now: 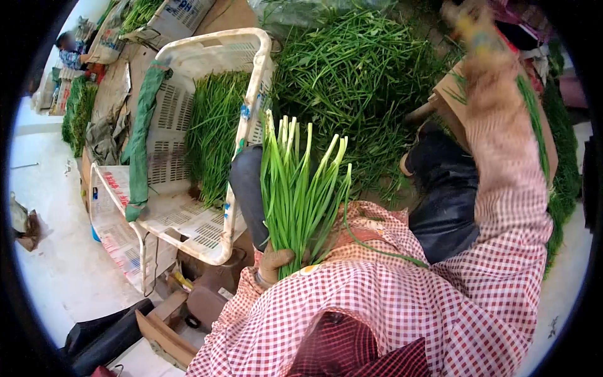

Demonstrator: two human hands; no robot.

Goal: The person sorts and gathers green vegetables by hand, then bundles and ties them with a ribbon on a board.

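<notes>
My left hand, in a tan glove, is closed around the lower part of a bunch of garlic chives. The pale stem ends point up and away from me, and one long leaf trails over my checked apron. At the upper right, my right arm reaches far out. My right hand is smeared by motion, so its fingers do not show clearly. It is near a brown cardboard piece with loose green leaves on it.
A large white plastic basket at my left holds more chives. Ahead lies a heap of loose green leaves. A wooden stool-like frame stands at the lower left. In the far upper left is another person.
</notes>
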